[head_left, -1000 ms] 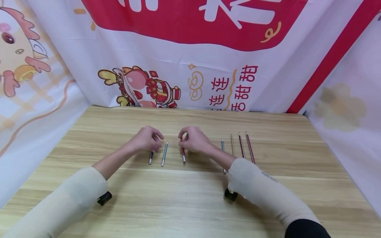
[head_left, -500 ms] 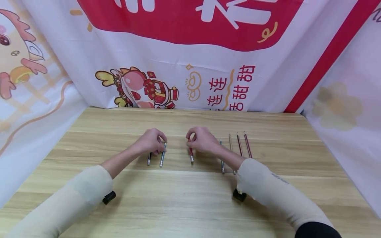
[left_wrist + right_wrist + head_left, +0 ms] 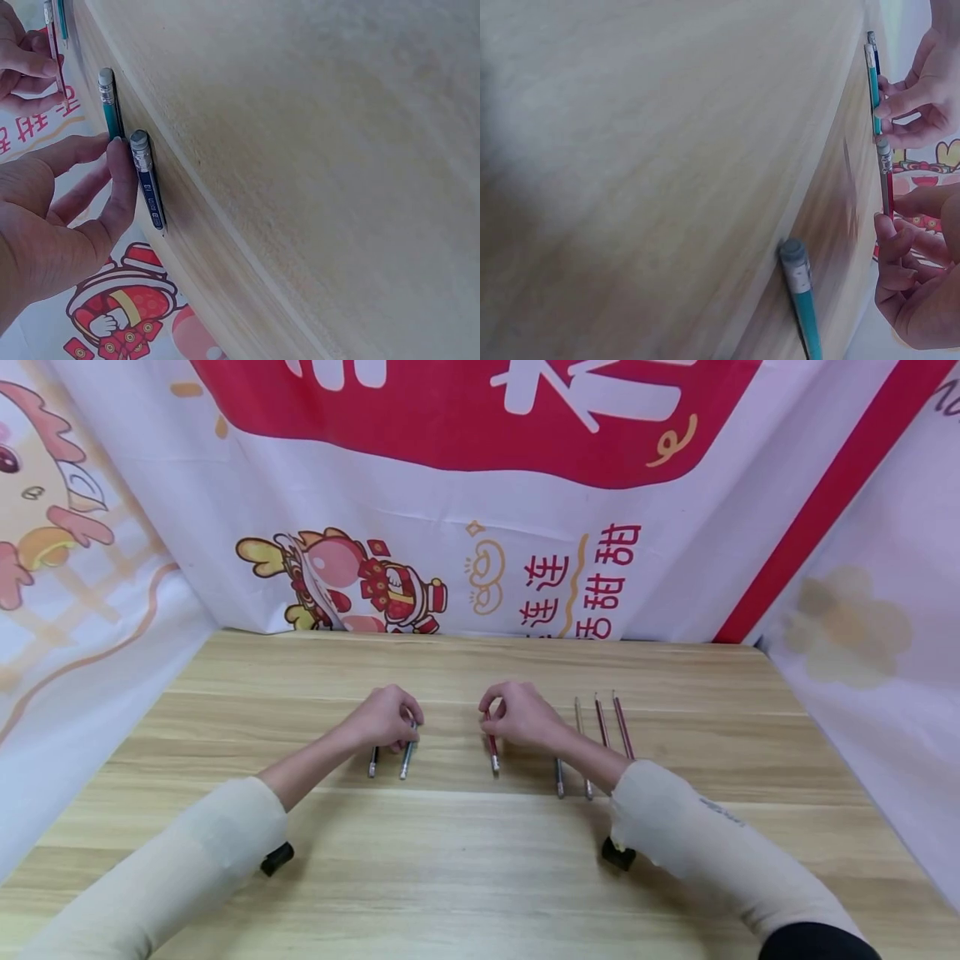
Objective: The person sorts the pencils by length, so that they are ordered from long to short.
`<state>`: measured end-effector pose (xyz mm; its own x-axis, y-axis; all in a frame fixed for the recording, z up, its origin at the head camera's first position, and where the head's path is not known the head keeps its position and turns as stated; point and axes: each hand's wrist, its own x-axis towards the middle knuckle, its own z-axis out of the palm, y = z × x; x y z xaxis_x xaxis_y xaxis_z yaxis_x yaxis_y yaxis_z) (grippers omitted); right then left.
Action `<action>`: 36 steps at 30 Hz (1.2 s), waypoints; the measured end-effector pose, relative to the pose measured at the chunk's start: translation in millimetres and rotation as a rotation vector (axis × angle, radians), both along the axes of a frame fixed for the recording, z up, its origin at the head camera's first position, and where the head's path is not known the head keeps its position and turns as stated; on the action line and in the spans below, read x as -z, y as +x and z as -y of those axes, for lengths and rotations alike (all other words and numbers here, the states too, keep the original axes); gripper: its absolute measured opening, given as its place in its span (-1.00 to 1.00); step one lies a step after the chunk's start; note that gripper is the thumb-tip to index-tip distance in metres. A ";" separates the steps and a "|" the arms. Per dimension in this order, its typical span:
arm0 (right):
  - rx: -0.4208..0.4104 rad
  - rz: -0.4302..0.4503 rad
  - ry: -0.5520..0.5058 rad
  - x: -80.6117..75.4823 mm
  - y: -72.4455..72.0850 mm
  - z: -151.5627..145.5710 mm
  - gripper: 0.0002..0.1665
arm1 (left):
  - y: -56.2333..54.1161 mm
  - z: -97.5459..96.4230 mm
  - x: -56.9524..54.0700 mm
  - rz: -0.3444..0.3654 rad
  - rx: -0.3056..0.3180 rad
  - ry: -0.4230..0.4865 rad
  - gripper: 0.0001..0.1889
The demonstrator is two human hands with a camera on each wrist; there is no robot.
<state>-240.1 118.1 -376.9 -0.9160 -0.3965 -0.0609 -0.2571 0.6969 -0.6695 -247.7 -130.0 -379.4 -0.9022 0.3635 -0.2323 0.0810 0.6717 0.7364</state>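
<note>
In the head view my left hand (image 3: pixel 382 717) pinches a teal pencil (image 3: pixel 407 762) near its far end, its white eraser pointing toward me. Just left of it lies a dark blue pencil (image 3: pixel 152 191), partly behind the fingers in the head view. My right hand (image 3: pixel 521 718) holds a red pencil (image 3: pixel 492 753) between thumb and fingertips, the eraser end also facing me. Its upper part is hidden by the fingers. Right of that hand, a second teal pencil (image 3: pixel 804 311) lies on the table, partly covered by the forearm in the head view.
Farther right, a gold-coloured pencil (image 3: pixel 578 717) and two dark red pencils, the inner one (image 3: pixel 602 720) and the outer one (image 3: pixel 622 725), lie side by side, partly under the right forearm. A printed cloth (image 3: pixel 450 502) hangs behind the wooden table (image 3: pixel 450 877).
My right hand has moved right with the red pencil, widening the gap to the left hand. My left hand has shifted slightly right and taken hold of the teal pencil.
</note>
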 end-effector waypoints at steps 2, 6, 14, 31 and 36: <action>0.000 0.005 0.004 0.6 0.1 -1.7 -0.73 | -0.2 0.1 0.7 -0.002 -0.005 -0.001 -0.82; -0.005 0.016 -0.009 1.5 0.2 -6.1 -0.71 | -1.0 0.4 2.3 -0.015 -0.002 -0.006 -0.80; 0.017 0.048 -0.043 -1.0 2.2 -17.3 -0.70 | -2.5 -0.8 2.4 -0.038 0.008 -0.038 -0.80; 0.062 0.054 -0.027 2.2 7.5 -46.5 -0.75 | -1.2 -8.8 -0.1 0.004 0.010 -0.020 -0.81; 0.069 0.051 -0.017 3.2 9.8 -50.8 -0.75 | -0.6 -12.0 0.2 0.012 0.012 0.018 -0.82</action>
<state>-230.3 168.9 -380.1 -0.9372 -0.3335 -0.1025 -0.1736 0.7005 -0.6923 -248.2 -118.0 -379.6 -0.8949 0.3786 -0.2363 0.0802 0.6573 0.7494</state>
